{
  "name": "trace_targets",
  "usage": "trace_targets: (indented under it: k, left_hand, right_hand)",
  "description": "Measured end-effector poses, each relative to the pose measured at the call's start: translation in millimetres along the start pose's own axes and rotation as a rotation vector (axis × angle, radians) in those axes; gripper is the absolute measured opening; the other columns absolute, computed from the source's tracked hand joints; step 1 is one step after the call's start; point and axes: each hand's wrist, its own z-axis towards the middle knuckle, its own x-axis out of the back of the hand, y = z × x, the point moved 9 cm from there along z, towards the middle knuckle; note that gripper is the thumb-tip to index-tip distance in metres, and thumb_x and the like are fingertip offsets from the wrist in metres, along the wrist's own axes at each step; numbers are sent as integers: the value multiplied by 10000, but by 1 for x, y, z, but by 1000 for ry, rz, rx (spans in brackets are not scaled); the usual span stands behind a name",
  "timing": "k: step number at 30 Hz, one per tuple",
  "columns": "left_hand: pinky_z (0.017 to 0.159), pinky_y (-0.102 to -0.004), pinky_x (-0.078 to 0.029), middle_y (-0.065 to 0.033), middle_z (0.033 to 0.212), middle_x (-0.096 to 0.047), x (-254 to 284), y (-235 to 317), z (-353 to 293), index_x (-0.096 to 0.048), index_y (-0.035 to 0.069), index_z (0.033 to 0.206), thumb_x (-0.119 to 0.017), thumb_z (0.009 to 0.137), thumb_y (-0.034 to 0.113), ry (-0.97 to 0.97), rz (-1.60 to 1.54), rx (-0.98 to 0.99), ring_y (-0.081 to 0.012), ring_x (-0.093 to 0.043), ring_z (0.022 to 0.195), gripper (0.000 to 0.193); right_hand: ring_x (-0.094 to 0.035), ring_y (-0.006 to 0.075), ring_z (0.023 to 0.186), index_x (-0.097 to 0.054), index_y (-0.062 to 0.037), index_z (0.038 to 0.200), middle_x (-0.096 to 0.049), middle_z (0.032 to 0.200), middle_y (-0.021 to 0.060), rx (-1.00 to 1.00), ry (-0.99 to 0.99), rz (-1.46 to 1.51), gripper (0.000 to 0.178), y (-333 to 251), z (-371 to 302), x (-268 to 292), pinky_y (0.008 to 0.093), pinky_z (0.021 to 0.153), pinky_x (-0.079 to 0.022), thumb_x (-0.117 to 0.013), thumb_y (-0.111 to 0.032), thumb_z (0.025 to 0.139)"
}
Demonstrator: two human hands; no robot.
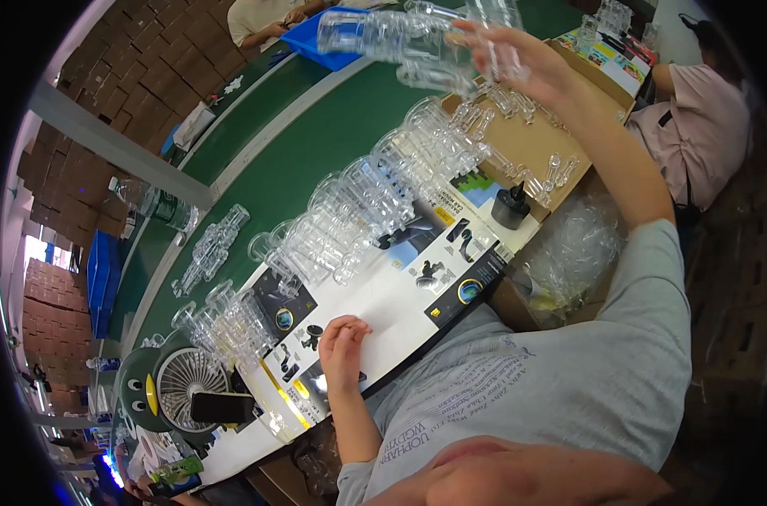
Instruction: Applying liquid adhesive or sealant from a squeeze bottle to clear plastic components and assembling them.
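Observation:
My right hand (518,59) is raised high over the bench and grips a long stack of clear plastic shells (400,40) that reaches to the left. My left hand (343,344) rests with curled fingers on the white printed sheet (383,304) at the bench's near edge and holds nothing. Rows of clear plastic shells (375,198) stand along the sheet's far side, between my two hands.
A brown cardboard box (531,139) of small clear parts sits under my right arm, with a black bottle (510,207) beside it. A small fan (185,384) and a dark phone (222,407) lie at the left. Other people sit at the far end and at the right.

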Motion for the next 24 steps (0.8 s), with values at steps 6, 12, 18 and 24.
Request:
trace_targets:
  k: [6,12,18,24]
  left_hand:
    - [938,-391,-357,-202,1207,-448,-81,40,-1,-393,-50,1195,-558,796,123,-42,28,-99,-272,-426,1144,465]
    - [1029,-418,-262,-112,1222,-411,-62,21,-16,-356,46,1222,-565,810,396,-65,-491,-68,-275,-368,1165,580]
    - [1011,-405,-289,-82,1189,-453,-5,15,-32,-399,66,1187,-430,899,331,357,-695,0,-253,-396,1135,392]
    - [996,-462,-300,-117,1204,-446,25,36,-52,-377,37,1206,-439,865,275,487,-733,-185,-282,-408,1133,421]
  right_hand:
    - [-554,120,864,-414,10,1233,-508,1184,146,-155,-152,-82,564,26,-106,-115,240,742,-468,-622,-134,728]
    - [-588,169,748,-546,-21,1091,-599,981,118,217,-364,-787,488,70,-168,-197,283,670,-466,-704,-190,662]
    - [-600,202,678,-578,-27,1040,-620,949,99,450,-440,-850,487,138,-182,-238,287,588,-473,-709,-273,641]
    - [-600,212,716,-569,-37,1069,-604,832,91,525,-606,-727,472,143,-186,-266,294,613,-459,-698,-119,622]
